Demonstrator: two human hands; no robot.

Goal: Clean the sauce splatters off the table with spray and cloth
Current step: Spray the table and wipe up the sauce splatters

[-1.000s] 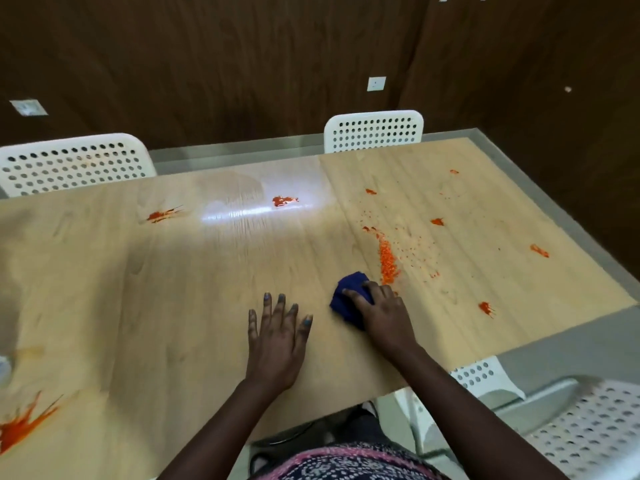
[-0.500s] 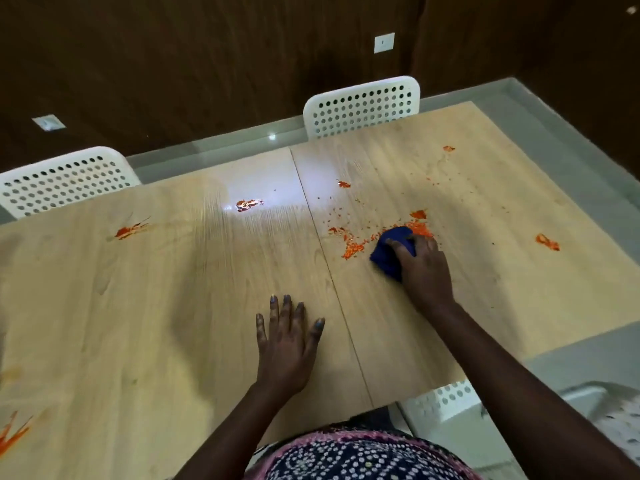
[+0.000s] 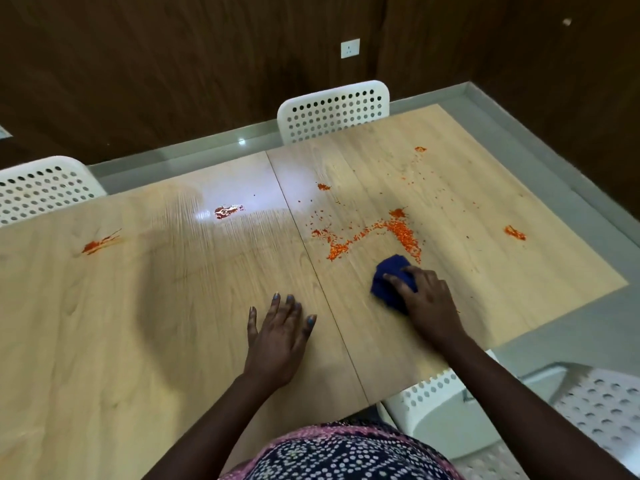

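A bunched dark blue cloth [image 3: 389, 271] lies on the light wooden table [image 3: 156, 323], right of the table's seam. My right hand [image 3: 427, 304] grips the cloth, fingers curled over its near side. Just beyond the cloth runs a smeared trail of orange sauce crumbs [image 3: 403, 235]. Separate red splatters sit at the far middle [image 3: 227, 212], the far left [image 3: 100, 243], the right [image 3: 515, 233] and the far right corner [image 3: 420, 149]. My left hand [image 3: 277, 336] rests flat on the table, fingers spread. No spray bottle is in view.
White perforated chairs stand behind the table's far side at the middle [image 3: 334, 110] and the left [image 3: 43, 187]. Another white chair [image 3: 519, 410] stands at the near right by my right forearm. Dark wood panelling with a socket [image 3: 350, 48] forms the back wall.
My right hand has dragged the cloth back toward me from the far spot, leaving a wider smeared trail of orange crumbs. My left hand has stayed flat in place.
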